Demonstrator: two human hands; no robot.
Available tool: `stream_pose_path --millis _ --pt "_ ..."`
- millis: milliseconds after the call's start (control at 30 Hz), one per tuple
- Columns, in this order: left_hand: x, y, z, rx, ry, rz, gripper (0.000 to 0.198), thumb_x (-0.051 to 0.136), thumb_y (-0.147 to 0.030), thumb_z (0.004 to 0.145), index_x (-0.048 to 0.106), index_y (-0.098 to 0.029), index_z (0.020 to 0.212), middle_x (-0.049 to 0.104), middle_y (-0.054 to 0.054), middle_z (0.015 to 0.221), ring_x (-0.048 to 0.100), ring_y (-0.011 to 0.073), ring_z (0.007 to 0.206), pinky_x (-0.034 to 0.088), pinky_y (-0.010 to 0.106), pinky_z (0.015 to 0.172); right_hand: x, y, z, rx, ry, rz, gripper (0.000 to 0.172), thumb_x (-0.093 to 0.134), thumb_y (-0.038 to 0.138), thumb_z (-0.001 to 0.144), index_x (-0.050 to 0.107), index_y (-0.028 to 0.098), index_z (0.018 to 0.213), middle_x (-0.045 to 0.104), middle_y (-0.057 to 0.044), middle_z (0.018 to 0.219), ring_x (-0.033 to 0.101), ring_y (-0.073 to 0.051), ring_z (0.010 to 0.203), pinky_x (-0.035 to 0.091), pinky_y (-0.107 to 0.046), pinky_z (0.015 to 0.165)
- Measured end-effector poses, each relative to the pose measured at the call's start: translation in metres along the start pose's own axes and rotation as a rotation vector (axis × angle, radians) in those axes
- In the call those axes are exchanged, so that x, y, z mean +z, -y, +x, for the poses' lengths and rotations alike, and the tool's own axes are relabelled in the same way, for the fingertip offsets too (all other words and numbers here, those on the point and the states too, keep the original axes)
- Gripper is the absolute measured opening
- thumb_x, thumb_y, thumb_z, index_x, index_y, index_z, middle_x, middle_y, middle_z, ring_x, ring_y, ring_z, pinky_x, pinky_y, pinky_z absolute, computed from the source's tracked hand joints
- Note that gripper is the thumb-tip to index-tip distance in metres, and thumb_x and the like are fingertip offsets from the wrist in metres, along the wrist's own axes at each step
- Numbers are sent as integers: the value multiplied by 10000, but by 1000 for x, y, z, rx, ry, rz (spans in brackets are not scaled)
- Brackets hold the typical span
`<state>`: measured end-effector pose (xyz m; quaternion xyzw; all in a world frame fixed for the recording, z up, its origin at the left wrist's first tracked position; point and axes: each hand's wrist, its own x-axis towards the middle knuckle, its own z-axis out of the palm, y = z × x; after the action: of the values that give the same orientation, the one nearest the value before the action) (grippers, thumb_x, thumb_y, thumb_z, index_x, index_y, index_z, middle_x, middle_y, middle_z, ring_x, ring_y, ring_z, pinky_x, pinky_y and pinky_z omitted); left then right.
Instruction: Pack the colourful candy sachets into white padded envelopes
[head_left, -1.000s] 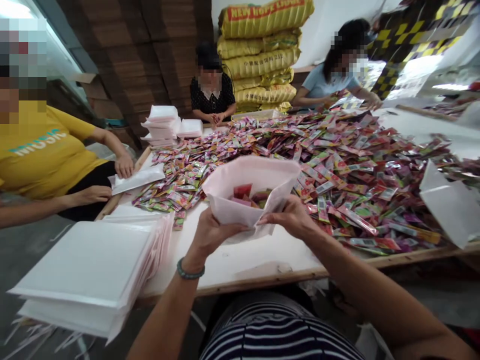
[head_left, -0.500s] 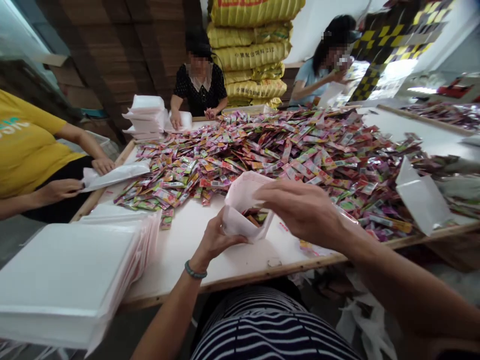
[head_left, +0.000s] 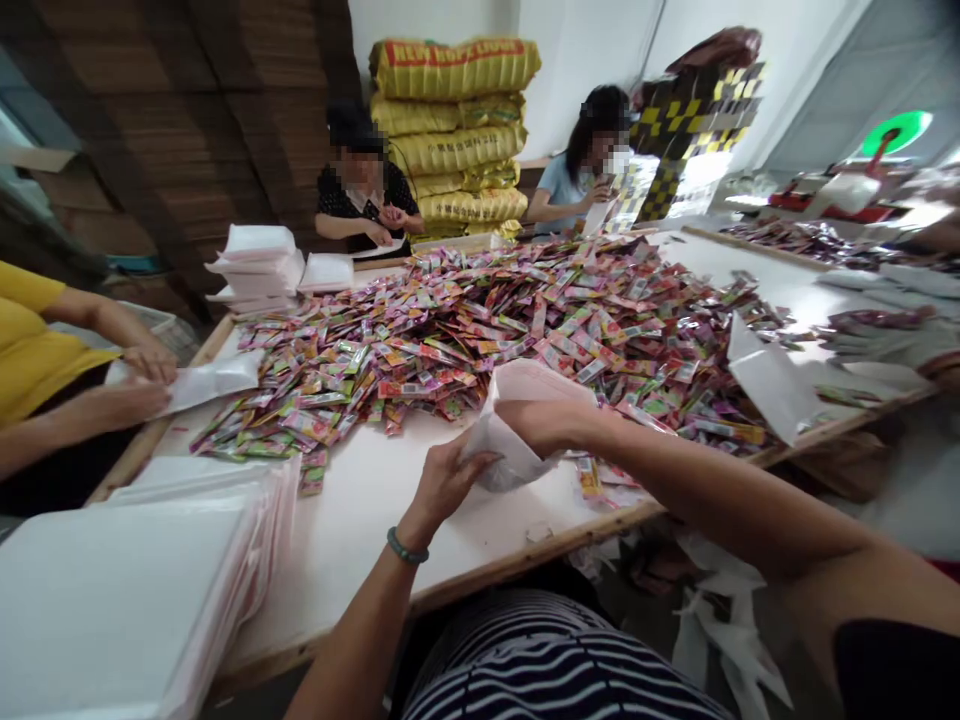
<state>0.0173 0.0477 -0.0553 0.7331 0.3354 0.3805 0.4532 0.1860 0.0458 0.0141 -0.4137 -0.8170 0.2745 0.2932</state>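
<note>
A white padded envelope with a pinkish lining stands tilted over the front of the table. My left hand grips its left side, thumb across the near face. Deep in the envelope's mouth is my right hand; its fingers are hidden inside, so what they hold does not show. Behind the envelope spreads a large heap of small colourful snack packets. A few packets lie just right of the envelope. To the left, a stack of flat white envelopes sits at the table's near corner.
A wooden rim edges the white table. One person in yellow handles another envelope at left; two more people sit across. Another white envelope stands on the right. Yellow sacks are piled behind.
My right hand has gone from above the envelope's mouth down into it. My left hand keeps its grip. The person across in black has lifted a hand from the white envelopes.
</note>
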Motion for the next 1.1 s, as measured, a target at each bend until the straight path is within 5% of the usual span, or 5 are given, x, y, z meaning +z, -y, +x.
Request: stream_pose_path --millis 267,433,567,700,1100 --pt "16 -32 -38 -252 -220 -166 493 570 -632 796 680 -165 679 569 -8 572 455 137 576 339 243 519 -50 59 -61 -25 -269 -243 324 479 410 937 698 264 1126 721 -29 978 658 -178 804 494 -291 754" --pt "32 -5 -68 -491 -306 -369 584 545 -672 800 710 -139 971 730 90 1012 624 224 919 489 308 806 -15 10 -73 178 -708 -108 553 745 532 709 662 211 1152 694 -52 914 621 -206 811 497 -331 759" --pt "42 27 -78 -588 -382 -609 574 633 -650 751 703 -144 1012 724 114 1090 643 240 1006 495 348 901 54 -53 -79 473 -453 519 559 731 640 629 691 152 898 673 -43 762 576 -167 627 456 -278 548" --pt "40 38 -82 -636 -398 -732 543 692 -625 708 711 -142 955 737 120 1025 663 243 971 511 366 888 99 -73 -91 663 -633 759 500 718 647 626 587 164 638 548 32 546 416 -89 468 315 -220 438" --pt "28 39 -22 -523 -408 -630 382 780 -488 611 618 -153 698 585 -47 568 500 96 535 422 231 563 93 -70 -115 643 -647 992 465 789 498 626 670 183 946 719 -48 842 628 -191 682 507 -325 650"
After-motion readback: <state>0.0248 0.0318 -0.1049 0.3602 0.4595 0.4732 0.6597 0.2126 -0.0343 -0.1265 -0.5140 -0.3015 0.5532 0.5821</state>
